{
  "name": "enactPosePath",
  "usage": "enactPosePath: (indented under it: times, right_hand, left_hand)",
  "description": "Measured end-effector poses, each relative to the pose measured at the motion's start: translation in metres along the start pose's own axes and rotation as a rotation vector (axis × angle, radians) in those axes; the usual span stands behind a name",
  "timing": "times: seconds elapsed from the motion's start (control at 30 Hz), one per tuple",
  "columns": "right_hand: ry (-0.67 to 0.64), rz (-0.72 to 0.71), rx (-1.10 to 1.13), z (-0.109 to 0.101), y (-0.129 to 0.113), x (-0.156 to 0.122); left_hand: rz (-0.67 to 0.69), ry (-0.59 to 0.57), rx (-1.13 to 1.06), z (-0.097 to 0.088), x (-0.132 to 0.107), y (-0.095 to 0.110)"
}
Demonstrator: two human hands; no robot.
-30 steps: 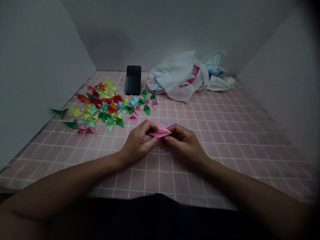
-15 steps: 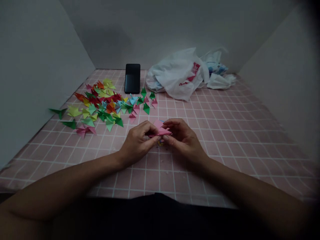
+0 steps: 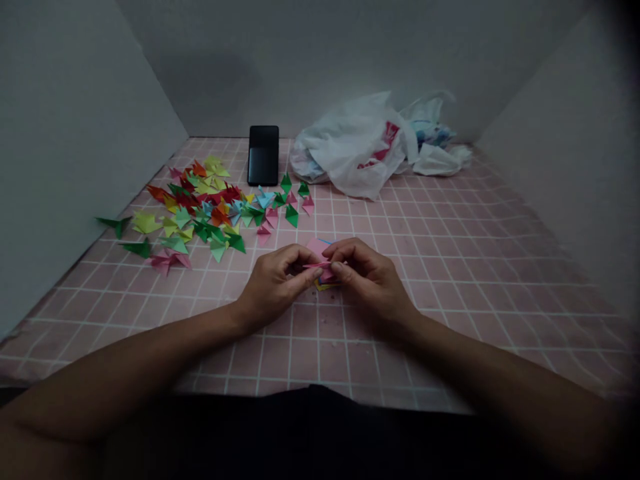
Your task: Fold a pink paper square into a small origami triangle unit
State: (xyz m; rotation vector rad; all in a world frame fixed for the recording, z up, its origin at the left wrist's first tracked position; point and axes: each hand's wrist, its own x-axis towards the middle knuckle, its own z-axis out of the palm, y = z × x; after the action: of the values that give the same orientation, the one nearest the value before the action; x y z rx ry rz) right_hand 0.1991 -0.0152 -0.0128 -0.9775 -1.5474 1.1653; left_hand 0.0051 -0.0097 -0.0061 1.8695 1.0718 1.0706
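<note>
Together, the left hand (image 3: 277,277) and right hand (image 3: 373,277) pinch a folded pink paper (image 3: 315,266) over some coloured sheets (image 3: 315,247).

The folded pink paper (image 3: 315,266) had turned from a broad, creased face to a thin sliver — seen nearly edge-on. The right hand (image 3: 373,280), its fingers spread from its thumb half a second earlier, had drawn them closer together. More of the stacked sheets (image 3: 316,247) showed beneath — a yellow edge included.
</note>
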Motion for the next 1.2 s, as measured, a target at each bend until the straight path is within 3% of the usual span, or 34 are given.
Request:
enactPosePath:
  times: [0.33,0.5,0.63,0.87,1.07,1.2]
  right_hand:
    - [-0.003,-0.042,-0.051,0.0016,0.0027,0.0]
    - [0.014,-0.058,-0.086,0.0002,-0.0003,0.0]
    - [0.007,-0.096,-0.155,-0.0016,-0.0005,0.0016]
    - [-0.065,-0.281,-0.316,-0.0009,0.0013,0.0032]
    - [-0.07,-0.106,-0.197,-0.0019,-0.0018,0.0034]
    - [-0.079,-0.155,-0.212,-0.002,-0.0021,0.004]
  left_hand:
    - [-0.1,-0.029,-0.147,0.0008,-0.0003,-0.0023]
    - [-0.119,-0.019,-0.12,-0.0025,0.0016,-0.002]
    - [-0.063,-0.024,-0.018,-0.0056,0.0054,-0.0033]
    - [0.175,-0.077,0.091,-0.0047,0.0079,-0.0059]
    - [0.085,-0.054,0.087,-0.0052,0.006,-0.004]
    - [0.071,-0.127,0.081,-0.0043,0.0062,-0.0029]
